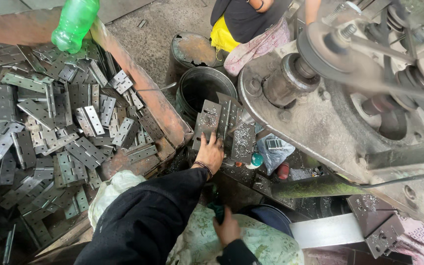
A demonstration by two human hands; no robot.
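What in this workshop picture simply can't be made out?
All in the head view:
- Left hand: its fingertips rest on the metal plates, but the palm faces away, so any grip is hidden.
- Right hand: fingers curl into dark green cloth; what they hold is unclear.
- Black bucket: its inside is too dark.
- Pulley wheel: blurred.
- Other person: cut off by the top edge.
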